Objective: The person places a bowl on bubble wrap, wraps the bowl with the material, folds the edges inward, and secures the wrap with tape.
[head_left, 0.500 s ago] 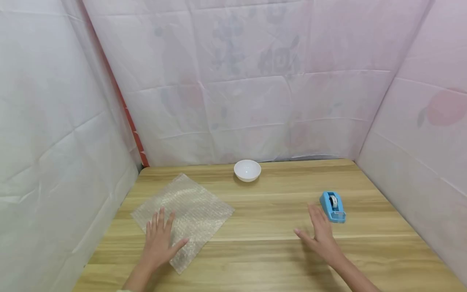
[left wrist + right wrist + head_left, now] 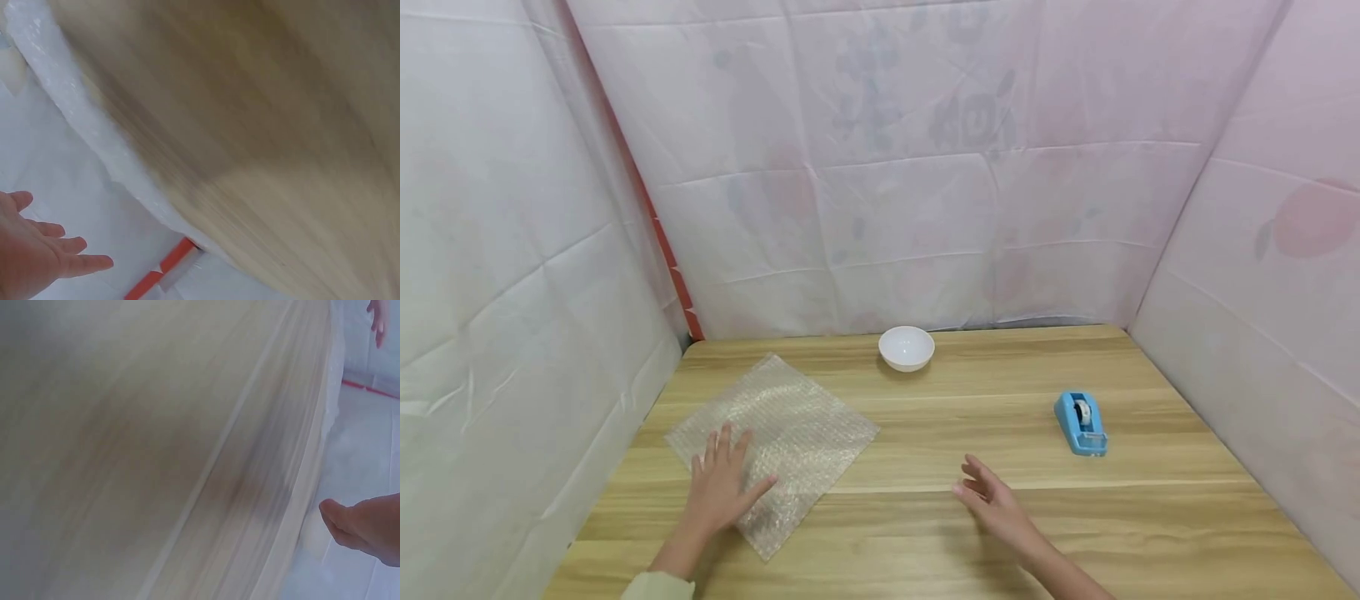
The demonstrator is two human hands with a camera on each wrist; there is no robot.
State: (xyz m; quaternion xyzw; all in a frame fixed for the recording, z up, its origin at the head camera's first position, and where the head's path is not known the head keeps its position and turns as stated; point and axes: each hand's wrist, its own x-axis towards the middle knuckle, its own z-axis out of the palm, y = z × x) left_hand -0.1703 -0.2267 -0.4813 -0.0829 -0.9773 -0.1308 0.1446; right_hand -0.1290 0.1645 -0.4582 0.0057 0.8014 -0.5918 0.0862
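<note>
A square sheet of clear bubble wrap [image 2: 801,437] lies flat on the left of the wooden table, turned corner-forward. Over its near left side spreads my left hand [image 2: 718,487], fingers apart and holding nothing; the left wrist view shows that hand [image 2: 37,250] with a gap below it to the sheet's edge [image 2: 119,156]. My right hand [image 2: 996,508] hovers right of the table's middle, fingers loosely bent and nothing in them. In the right wrist view this hand [image 2: 362,528] appears side-on at the right edge.
A white bowl [image 2: 907,350] stands near the table's back edge. Toward the right sits a blue tape dispenser [image 2: 1081,425] with a roll of tape in it. Pale printed sheeting [image 2: 910,208] encloses the back and both sides of the wooden table [image 2: 880,525].
My right hand has moved left and slightly nearer, away from the tape dispenser, its fingers bending a little more. My left hand stays over the bubble wrap, shifted slightly left.
</note>
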